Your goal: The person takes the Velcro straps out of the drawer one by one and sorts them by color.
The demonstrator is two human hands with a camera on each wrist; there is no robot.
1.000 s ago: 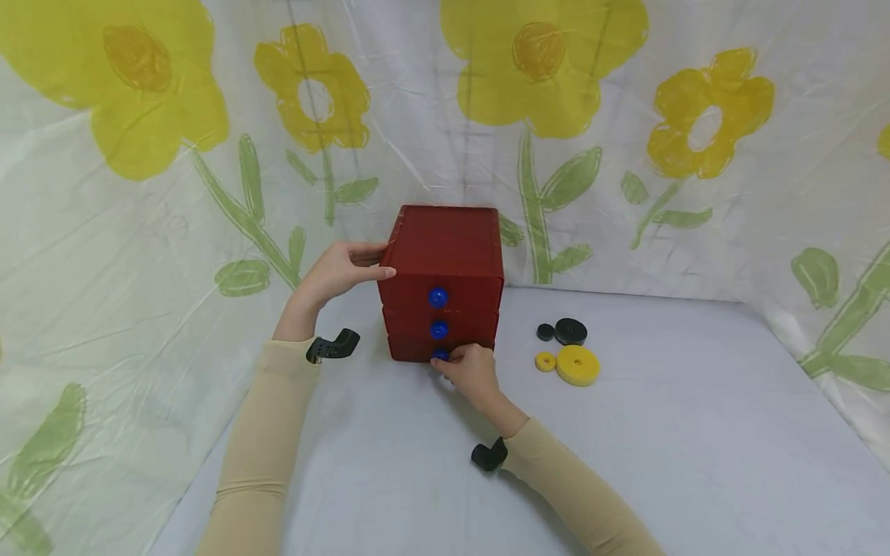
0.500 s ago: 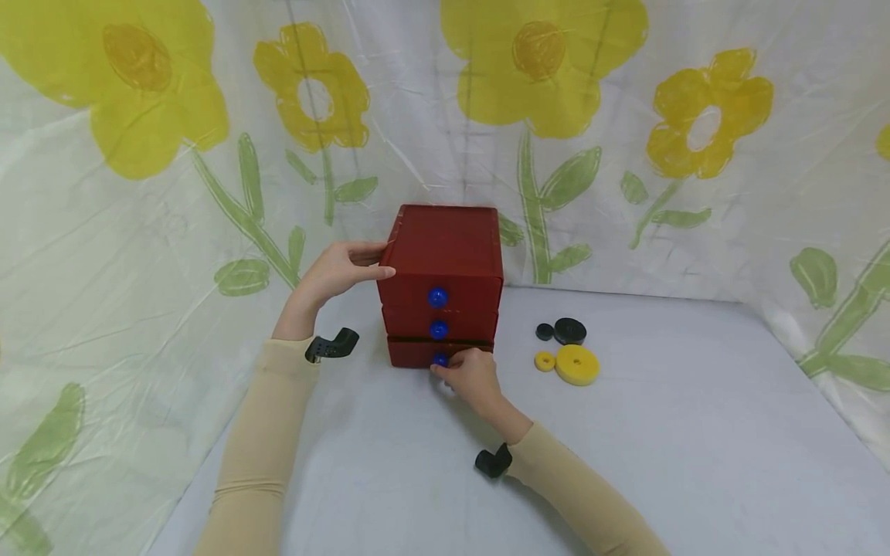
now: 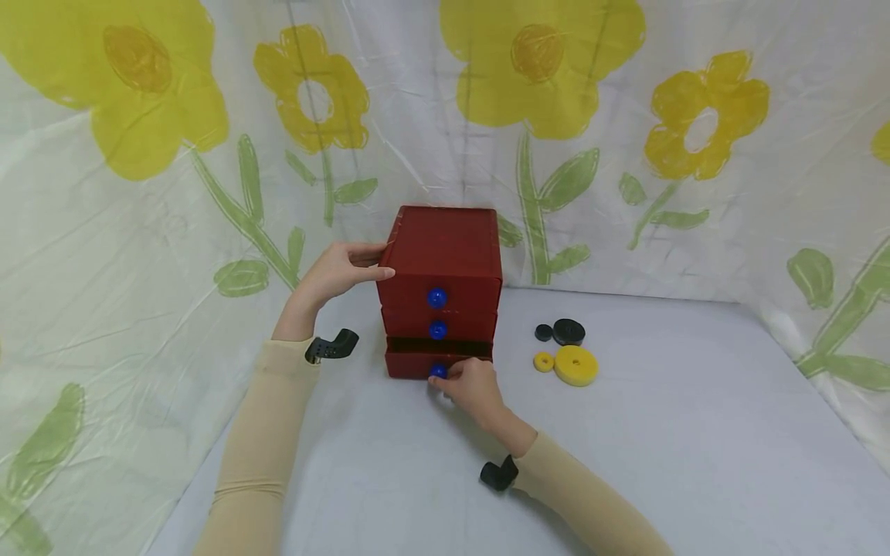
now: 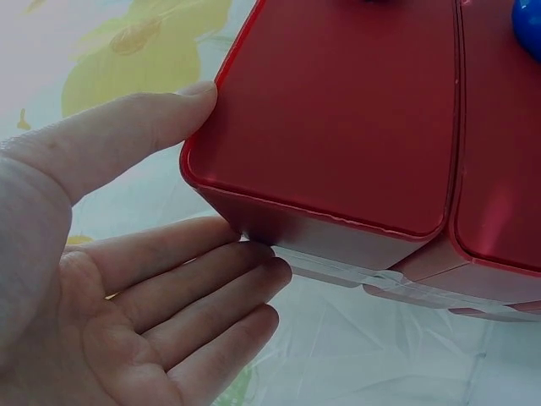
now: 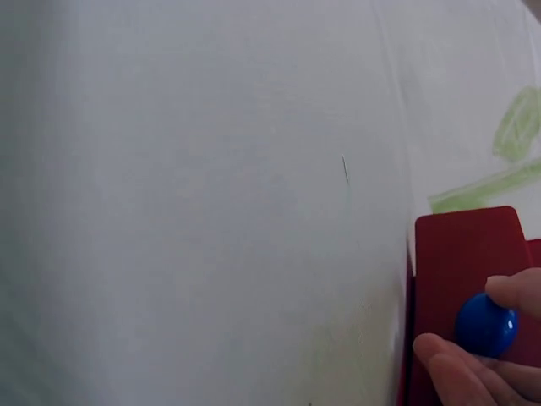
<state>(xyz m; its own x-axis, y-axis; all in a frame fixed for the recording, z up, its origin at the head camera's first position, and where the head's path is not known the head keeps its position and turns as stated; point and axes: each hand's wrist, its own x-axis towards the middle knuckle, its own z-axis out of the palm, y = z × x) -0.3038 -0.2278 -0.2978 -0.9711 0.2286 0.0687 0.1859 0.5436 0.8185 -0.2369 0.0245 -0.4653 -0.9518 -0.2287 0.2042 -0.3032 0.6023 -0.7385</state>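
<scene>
A red chest of drawers (image 3: 445,243) with three stacked drawers stands on the white cloth, a round blue knob on each. Its bottom drawer (image 3: 410,366) is pulled partway out, a dark gap showing above its front. My right hand (image 3: 476,392) pinches the bottom blue knob (image 5: 486,325) between thumb and fingers. At the chest's upper left edge, my left hand (image 3: 337,272) touches with its thumb (image 4: 190,110) on the front edge and its fingers nearly straight along the side. The inside of the drawer is too dark to make out.
Right of the chest lie a large yellow disc (image 3: 575,366), a small yellow disc (image 3: 544,362), a large black disc (image 3: 568,332) and a small black disc (image 3: 544,333). A flowered curtain (image 3: 410,100) hangs directly behind the chest.
The bottom drawer has slid out of the chest toward me, from closed to partly open, with my right hand on its knob. My left hand has stayed in place.
</scene>
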